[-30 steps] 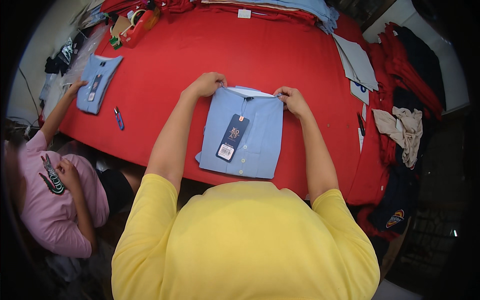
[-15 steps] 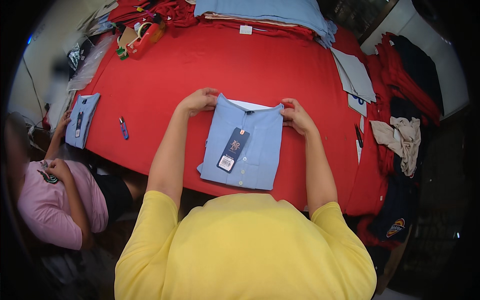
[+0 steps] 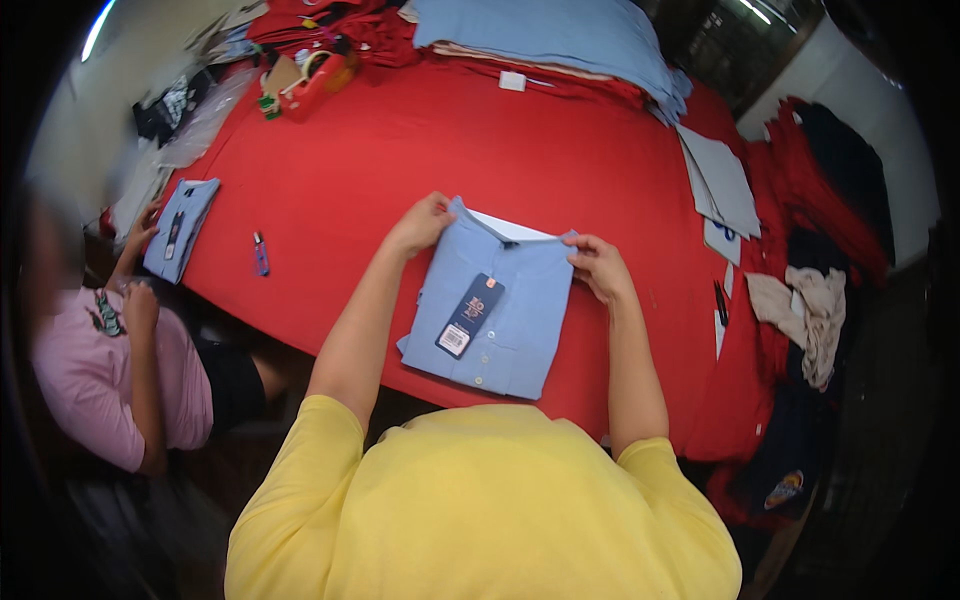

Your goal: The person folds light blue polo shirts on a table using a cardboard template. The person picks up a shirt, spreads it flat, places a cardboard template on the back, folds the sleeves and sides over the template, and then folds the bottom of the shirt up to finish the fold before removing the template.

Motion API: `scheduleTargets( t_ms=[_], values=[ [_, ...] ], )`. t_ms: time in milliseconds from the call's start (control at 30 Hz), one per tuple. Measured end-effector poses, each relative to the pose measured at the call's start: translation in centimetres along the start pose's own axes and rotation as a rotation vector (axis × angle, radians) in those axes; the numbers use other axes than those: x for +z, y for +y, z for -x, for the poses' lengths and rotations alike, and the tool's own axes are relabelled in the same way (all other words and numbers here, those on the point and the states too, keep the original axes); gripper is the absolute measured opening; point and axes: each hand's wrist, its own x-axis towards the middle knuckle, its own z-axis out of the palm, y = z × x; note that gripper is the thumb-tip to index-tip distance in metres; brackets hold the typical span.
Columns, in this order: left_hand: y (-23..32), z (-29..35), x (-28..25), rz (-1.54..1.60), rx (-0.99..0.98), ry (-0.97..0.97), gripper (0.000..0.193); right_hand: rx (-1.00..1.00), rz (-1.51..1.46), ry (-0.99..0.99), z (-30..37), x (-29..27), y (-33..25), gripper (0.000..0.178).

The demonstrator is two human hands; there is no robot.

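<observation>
A folded light blue shirt (image 3: 535, 345) lies face up before me, its buttons toward me and its collar end away. On its front rests a dark blue hang tag (image 3: 470, 316) with a white label. A white insert (image 3: 510, 228) shows along the neck edge. With closed fingers, my left hand (image 3: 422, 226) pinches the shirt's far left corner. My right hand (image 3: 602, 268) holds the far right corner between thumb and fingers.
A red-covered table (image 3: 350, 190) carries thread snips (image 3: 261, 254), a red tape dispenser (image 3: 318, 82), stacked blue fabric (image 3: 545, 40), white cards (image 3: 715, 178) and a pen (image 3: 720, 300). Beige cloth (image 3: 812, 320) hangs right. Left, a person in pink (image 3: 90, 400) touches another folded shirt (image 3: 180, 232).
My view has shifted and tilted a little. My left fingers have curled in more tightly at the shirt's corner. The right hand stays at its corner. The co-worker's near hand has risen slightly.
</observation>
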Motion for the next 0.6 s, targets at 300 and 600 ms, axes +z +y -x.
scheduleTargets(
  t_ms=[300, 600],
  values=[
    [5.5, 4.3, -3.2, -0.329, 0.276, 0.329, 0.020, -0.090, 0.031, -0.148, 0.5, 3.5, -7.4, 0.042],
    [8.6, -5.7, -18.6, -0.777, 0.245, 0.510, 0.024, -0.116, -0.065, -0.208, -14.4, 17.0, -9.7, 0.039]
  ],
)
